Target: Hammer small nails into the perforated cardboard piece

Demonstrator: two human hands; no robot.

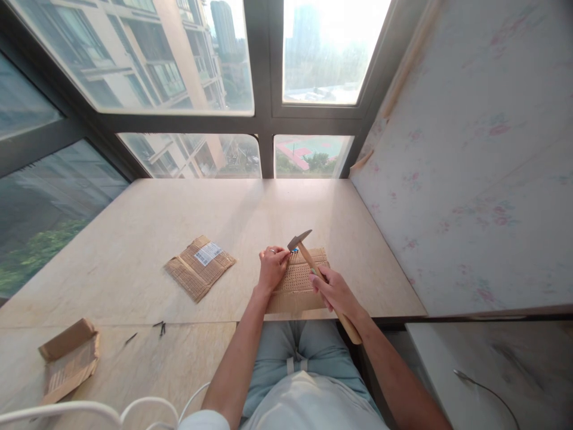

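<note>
In my right hand is a claw-type hammer with a wooden handle, gripped partway along. Its dark metal head hangs just above and beside the fingertips of my left hand. Those fingers are closed in a pinch, apparently on a small nail, mostly hidden. Several small dark and blue pieces show by the fingertips, at the top edge of a perforated cardboard piece. That cardboard lies on the table in front of me, partly under my left hand and the hammer.
Another cardboard piece with a white label lies to the left. Dark nails and an open cardboard box lie farther left, near white cables. Windows rise behind the table; a floral-patterned wall stands right.
</note>
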